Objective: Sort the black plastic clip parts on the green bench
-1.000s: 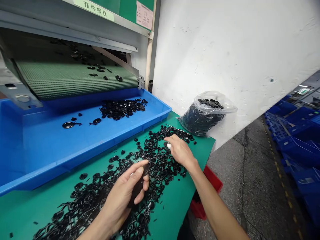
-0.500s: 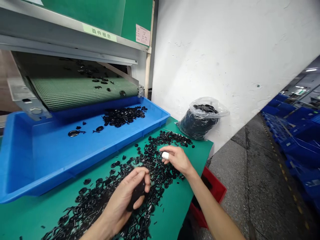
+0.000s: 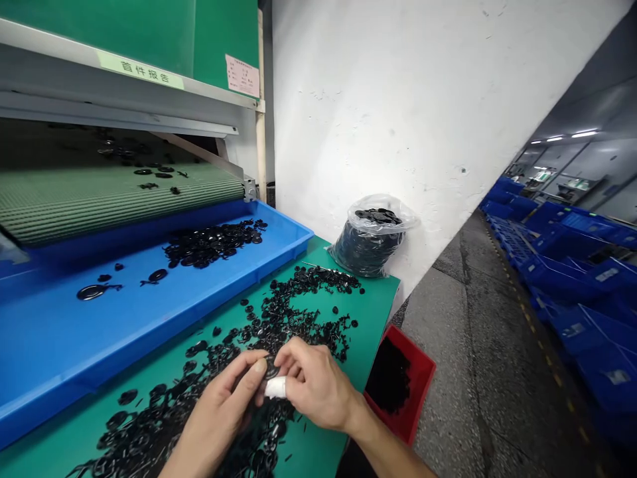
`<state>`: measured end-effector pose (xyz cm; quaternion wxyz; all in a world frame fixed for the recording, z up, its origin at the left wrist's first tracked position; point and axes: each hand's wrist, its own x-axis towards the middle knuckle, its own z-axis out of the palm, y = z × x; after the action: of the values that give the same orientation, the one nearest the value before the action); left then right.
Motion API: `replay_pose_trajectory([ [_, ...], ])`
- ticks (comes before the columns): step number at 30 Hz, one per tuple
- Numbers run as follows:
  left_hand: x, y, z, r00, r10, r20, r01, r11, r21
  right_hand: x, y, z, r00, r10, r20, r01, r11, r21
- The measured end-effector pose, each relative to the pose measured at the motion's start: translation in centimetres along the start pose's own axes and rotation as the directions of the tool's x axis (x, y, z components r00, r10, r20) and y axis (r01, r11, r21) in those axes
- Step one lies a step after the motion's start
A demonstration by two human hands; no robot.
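Observation:
A small round black plastic part (image 3: 270, 367) is pinched between my two hands above the table. My left hand (image 3: 226, 398) holds its left edge with thumb and fingertips. At the other side my right hand (image 3: 318, 385) grips it, with a white wrap (image 3: 275, 387) on one finger. Fingers cover much of the part. Below and around both hands, many loose black plastic parts (image 3: 199, 385) lie scattered, round pieces mixed with thin sticks.
A long blue tray (image 3: 149, 325) holds a pile of black parts under the green conveyor belt (image 3: 199, 182). A clear plastic bag (image 3: 365, 245) full of black pieces leans against the white wall. Low on the right is a red bin (image 3: 418, 392) with black bits inside.
My hands have come together; my right hand left the pile and now meets the left at the round part. The view has turned to the right, showing more of the red bin.

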<state>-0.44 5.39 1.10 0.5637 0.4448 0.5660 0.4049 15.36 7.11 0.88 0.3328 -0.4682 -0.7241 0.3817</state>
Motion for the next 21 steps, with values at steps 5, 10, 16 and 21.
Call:
replay_pose_trajectory([
  [5,0.1,0.1,-0.5,0.976,0.078,0.205,-0.116,0.977,0.182,0.4,-0.1,-1.9,0.989,-0.074,0.125,0.084,0.994,-0.074],
  [10,-0.6,0.1,0.2,0.987,0.079,0.140,-0.098,0.987,0.131,0.3,-0.1,-1.7,0.997,-0.049,0.061,0.051,0.998,-0.024],
  [16,-0.4,-0.6,0.6,0.989,-0.004,0.147,-0.011,0.995,0.098,0.2,0.2,-1.5,0.990,-0.118,0.079,0.120,0.992,-0.025],
  [21,-0.1,-0.7,0.5,0.987,-0.027,0.159,0.011,0.995,0.096,1.0,0.9,-2.2,0.966,-0.049,0.254,0.070,0.995,-0.074],
])
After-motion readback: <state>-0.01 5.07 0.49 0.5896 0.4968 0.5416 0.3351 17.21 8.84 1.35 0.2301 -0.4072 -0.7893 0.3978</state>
